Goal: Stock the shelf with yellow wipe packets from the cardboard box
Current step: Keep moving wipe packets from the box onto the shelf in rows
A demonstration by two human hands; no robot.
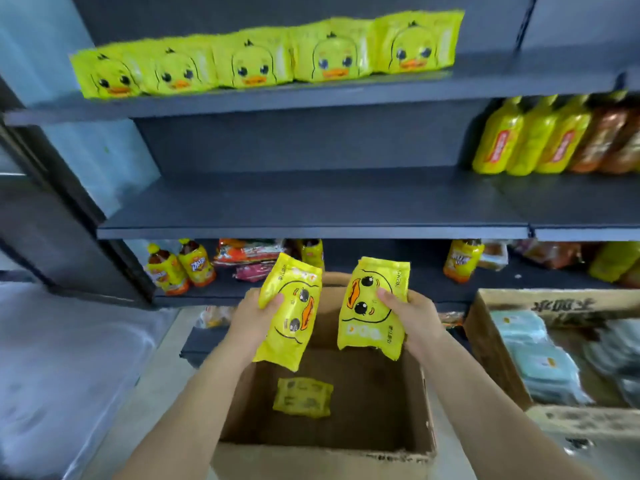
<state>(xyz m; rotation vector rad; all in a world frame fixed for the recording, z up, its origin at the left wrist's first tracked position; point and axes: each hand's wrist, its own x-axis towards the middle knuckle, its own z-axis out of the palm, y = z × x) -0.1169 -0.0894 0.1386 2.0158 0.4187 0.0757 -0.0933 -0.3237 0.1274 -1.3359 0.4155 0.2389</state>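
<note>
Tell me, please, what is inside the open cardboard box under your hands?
One yellow packet lies flat on the floor of the cardboard box. The left hand holds a second packet and the right hand a third packet above it, hiding part of the far side.

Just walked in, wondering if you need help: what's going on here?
A person is stocking wipes. The left hand grips one yellow packet and the right hand a second packet, both over the cardboard box. A third packet lies inside it. A row of packets already stands on the top shelf.
</note>
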